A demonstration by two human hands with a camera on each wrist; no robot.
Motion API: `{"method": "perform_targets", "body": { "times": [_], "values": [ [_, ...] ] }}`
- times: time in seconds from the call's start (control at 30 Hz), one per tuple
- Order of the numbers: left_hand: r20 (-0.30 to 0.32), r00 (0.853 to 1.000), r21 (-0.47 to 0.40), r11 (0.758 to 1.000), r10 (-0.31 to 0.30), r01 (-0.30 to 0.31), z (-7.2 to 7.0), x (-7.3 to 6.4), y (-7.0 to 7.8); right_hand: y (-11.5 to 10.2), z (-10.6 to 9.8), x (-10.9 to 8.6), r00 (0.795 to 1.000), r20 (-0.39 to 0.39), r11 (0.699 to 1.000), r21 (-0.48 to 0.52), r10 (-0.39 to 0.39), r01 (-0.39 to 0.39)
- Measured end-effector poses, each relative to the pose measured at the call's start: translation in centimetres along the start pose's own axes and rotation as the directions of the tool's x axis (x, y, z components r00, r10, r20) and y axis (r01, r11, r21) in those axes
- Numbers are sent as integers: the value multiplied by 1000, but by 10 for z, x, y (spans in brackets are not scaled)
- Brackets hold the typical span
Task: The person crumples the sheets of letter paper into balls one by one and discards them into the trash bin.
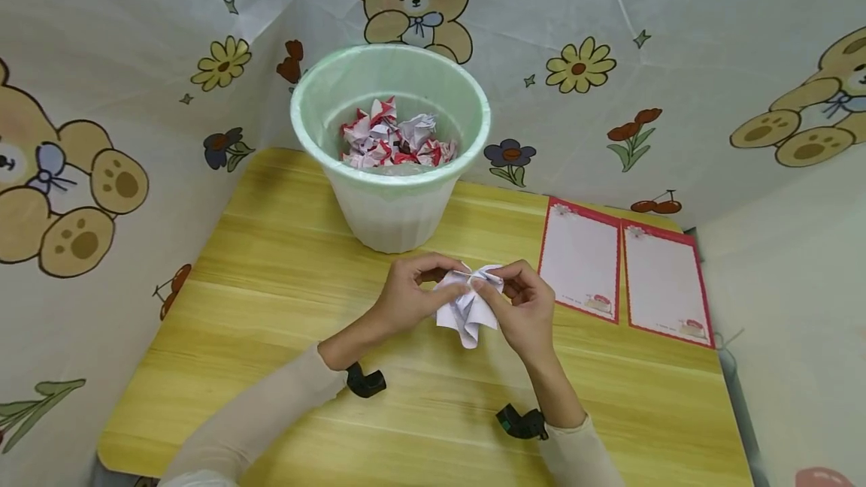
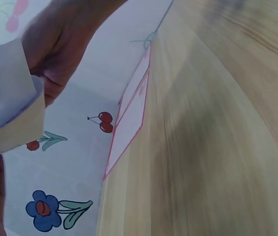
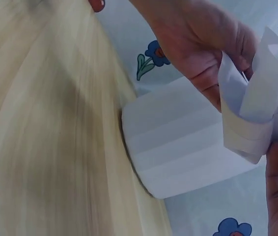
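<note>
A partly crumpled sheet of white paper (image 1: 468, 316) is held above the table, its lower edge hanging in loose folds. My left hand (image 1: 413, 295) pinches it from the left between thumb and fingers. From the other side my right hand (image 1: 524, 307) pinches it too, the two thumbs close together near its middle. In the left wrist view the paper (image 2: 6, 93) covers part of the fingers. Curled flaps of the paper (image 3: 252, 108) show between both hands in the right wrist view.
Behind the hands stands a pale green and white bucket (image 1: 389, 205) with several crumpled red-and-white paper balls (image 1: 382, 137) inside. Two flat red-bordered sheets, a left one (image 1: 580, 261) and a right one (image 1: 664, 284), lie at the right of the wooden table (image 1: 271, 261). Printed cloth surrounds the table.
</note>
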State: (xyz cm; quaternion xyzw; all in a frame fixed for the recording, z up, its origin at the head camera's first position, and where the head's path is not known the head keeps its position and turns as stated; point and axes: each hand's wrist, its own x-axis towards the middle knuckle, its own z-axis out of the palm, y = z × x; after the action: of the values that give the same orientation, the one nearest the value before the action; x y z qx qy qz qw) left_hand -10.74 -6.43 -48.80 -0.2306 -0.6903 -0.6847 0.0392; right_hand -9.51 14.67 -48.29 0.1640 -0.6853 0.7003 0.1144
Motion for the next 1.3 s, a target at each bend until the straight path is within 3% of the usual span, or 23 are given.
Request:
{"method": "perform_targets", "body": {
  "times": [0.17,0.37,0.57,0.7,1.03,1.3],
  "values": [
    [72,996,16,999,-49,48,-2,2,4,-4,-2,2,999,-30,1000,-1,19,-19],
    [74,996,8,999,-53,53,-3,4,5,-8,-4,4,999,-29,999,24,38,-37],
    [18,999,-51,998,-30,31,-4,9,4,-4,-14,3,996,92,986,169,-18,3],
    [6,1000,-56,998,-21,21,-5,10,4,-1,-15,2,989,149,972,232,-11,-24],
    [56,998,8,999,37,-38,-4,5,4,-1,-6,1,978,75,961,188,193,-204],
    [100,995,-12,1000,19,-18,-6,2,5,2,-5,3,993,47,967,226,113,-120]
  ]
}}
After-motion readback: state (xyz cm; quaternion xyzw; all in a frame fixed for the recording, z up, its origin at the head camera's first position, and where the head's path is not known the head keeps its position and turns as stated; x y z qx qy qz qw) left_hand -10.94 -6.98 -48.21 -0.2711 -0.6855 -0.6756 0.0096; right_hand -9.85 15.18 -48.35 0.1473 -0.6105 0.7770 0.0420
